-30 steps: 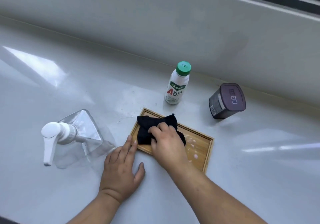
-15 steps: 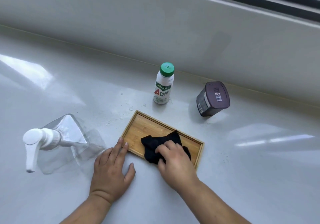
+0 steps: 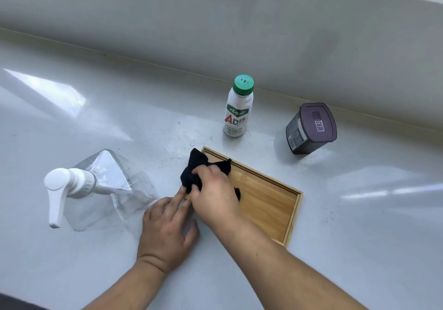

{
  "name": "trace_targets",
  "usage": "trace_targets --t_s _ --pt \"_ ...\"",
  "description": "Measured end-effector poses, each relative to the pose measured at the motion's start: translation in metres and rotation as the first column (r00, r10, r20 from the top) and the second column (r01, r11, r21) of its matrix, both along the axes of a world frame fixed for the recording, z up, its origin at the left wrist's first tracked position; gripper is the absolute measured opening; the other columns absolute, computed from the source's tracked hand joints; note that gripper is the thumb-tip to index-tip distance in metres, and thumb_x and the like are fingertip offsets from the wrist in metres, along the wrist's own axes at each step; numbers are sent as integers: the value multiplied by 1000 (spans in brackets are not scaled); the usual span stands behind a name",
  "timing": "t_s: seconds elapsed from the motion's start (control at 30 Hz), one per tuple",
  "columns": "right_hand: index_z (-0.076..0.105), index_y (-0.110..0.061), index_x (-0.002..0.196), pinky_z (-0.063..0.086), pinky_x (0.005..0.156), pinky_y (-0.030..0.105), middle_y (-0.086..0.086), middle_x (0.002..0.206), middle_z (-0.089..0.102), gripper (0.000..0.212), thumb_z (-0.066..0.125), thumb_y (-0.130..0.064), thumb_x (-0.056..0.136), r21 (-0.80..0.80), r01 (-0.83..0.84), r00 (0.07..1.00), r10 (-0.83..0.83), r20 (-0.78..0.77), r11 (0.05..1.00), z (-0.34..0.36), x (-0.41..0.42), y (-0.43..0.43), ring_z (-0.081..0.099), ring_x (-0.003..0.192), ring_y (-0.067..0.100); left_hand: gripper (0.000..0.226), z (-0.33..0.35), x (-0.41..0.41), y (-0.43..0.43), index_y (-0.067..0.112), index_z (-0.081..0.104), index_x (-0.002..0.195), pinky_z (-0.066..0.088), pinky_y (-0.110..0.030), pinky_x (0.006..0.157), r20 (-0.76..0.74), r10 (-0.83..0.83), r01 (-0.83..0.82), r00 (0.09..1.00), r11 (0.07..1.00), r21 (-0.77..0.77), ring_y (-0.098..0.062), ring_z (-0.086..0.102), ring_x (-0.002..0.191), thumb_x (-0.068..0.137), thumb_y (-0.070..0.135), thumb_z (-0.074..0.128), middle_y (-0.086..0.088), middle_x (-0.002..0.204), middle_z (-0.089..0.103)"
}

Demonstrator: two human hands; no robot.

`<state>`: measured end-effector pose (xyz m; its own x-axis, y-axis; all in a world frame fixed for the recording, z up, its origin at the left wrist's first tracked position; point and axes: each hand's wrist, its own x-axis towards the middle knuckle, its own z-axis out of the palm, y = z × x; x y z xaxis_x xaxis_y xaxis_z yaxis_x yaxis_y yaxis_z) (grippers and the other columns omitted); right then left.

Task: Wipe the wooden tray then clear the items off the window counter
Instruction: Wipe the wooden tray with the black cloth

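Observation:
A shallow wooden tray [image 3: 271, 199] lies on the white window counter [image 3: 359, 225]. My right hand [image 3: 215, 194] presses a bunched black cloth [image 3: 194, 168] onto the tray's left end, and part of the cloth hangs over the tray's far left corner. Flat on the counter, my left hand [image 3: 165, 228] has its fingertips against the tray's near left edge. Beyond the tray stand a white drink bottle with a green cap [image 3: 238, 110] and a dark lidded container [image 3: 309, 128].
A clear pump dispenser bottle [image 3: 100, 189] with a white pump head stands left of my left hand. A white wall rises behind the counter. A few water drops lie on the counter near the drink bottle.
My right hand has slid the black cloth from the tray's right part back to its left end. My left hand has stayed at the tray's edge.

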<state>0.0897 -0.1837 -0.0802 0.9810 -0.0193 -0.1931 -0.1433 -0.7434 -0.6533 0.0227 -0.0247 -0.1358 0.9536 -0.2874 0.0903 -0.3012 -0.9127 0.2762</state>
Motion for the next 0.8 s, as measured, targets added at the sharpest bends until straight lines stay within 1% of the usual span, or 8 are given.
trace_targets --t_s 0.13,0.23,0.37,0.47,0.53,0.63,0.73,0.8 --pt "60 -29 125 54 84 37 -3 122 60 35 61 -26 90 -22 -146 989 147 29 989 -2 -23 -35 59 109 22 60 -2 0 0 19 65 140 38 -47 101 14 11 -11 1000 1000 8 -32 54 116 87 46 53 -1 154 56" --pt "57 -40 119 50 80 29 -16 115 54 30 57 -31 90 -150 -220 975 212 -67 964 -1 -59 -98 55 106 13 61 -3 0 1 20 64 143 39 -46 103 12 3 -3 1000 1000 5 -30 53 118 88 45 53 1 157 53" --pt "65 -38 112 44 68 20 -16 108 53 28 59 -23 89 -224 -17 988 -17 -151 974 8 -80 -150 58 99 13 62 -5 0 1 23 60 146 38 -46 103 -17 -1 1 1000 1000 -8 -30 53 119 88 45 52 4 158 52" --pt "65 -40 109 34 65 11 -18 103 53 28 60 -24 86 -185 67 991 -88 -105 980 24 -82 -135 54 91 8 62 -3 1 2 26 58 147 38 -47 102 -41 -12 11 999 1000 -12 -30 53 120 88 45 52 6 158 51" --pt "62 -41 108 34 67 12 -21 100 51 27 56 -30 83 -150 -5 997 -7 -76 989 40 -92 -113 51 90 4 63 -1 2 2 26 56 148 38 -48 103 -71 -16 16 997 1000 -3 -30 52 121 88 45 52 6 159 50" --pt "57 -40 107 39 74 23 -16 101 51 29 50 -34 80 -122 -238 969 227 -94 964 53 -125 -77 52 96 9 64 5 2 0 25 58 147 38 -50 102 -118 -20 23 993 999 26 -31 52 120 88 46 50 4 158 52" --pt "56 -38 115 39 79 33 -4 111 50 34 47 -31 83 -104 -466 869 432 -242 879 48 -162 -50 52 106 22 64 19 1 -2 22 65 142 47 -53 96 -150 -4 11 989 999 49 -31 52 117 86 46 47 1 153 58" --pt "52 -37 127 40 86 36 2 121 47 39 47 -31 88 -84 -535 797 469 -381 841 42 -176 -46 49 113 28 64 29 1 -3 20 67 141 51 -54 94 -194 -5 18 981 997 70 -32 55 116 87 46 45 0 152 59"
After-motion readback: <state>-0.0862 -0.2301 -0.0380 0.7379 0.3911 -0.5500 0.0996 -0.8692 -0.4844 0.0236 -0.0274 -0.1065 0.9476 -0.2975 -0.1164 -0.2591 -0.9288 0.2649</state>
